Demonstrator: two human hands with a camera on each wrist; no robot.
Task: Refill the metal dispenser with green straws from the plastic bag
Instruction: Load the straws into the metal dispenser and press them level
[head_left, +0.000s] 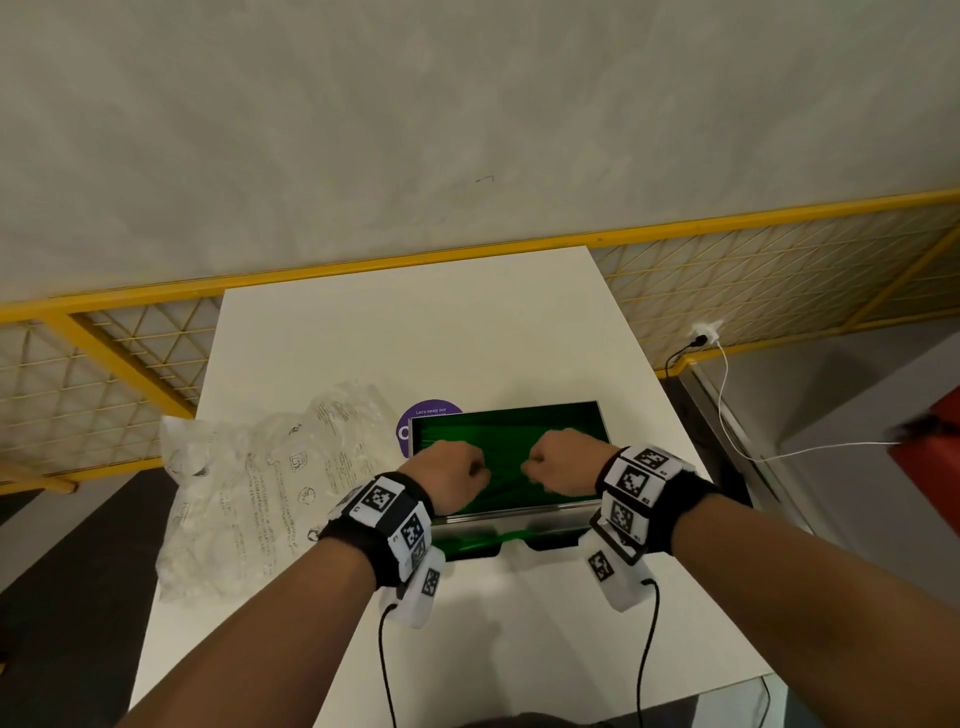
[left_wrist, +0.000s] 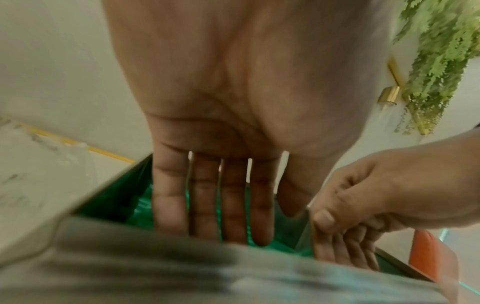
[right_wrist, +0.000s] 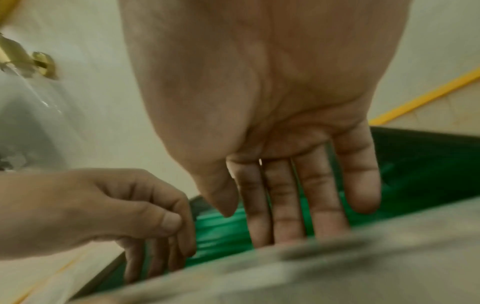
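The metal dispenser is an open-topped steel box on the white table, with green straws lying across its inside. Both hands reach down into it side by side. My left hand has straight fingers pointing down onto the straws behind the front wall. My right hand does the same, its fingers straight and touching the straws. Neither hand holds anything. The clear plastic bag lies crumpled on the table to the left of the dispenser.
A purple round sticker sits on the table behind the dispenser's left corner. A yellow mesh fence runs behind the table. To the right, a white cable hangs from a wall plug near a red object.
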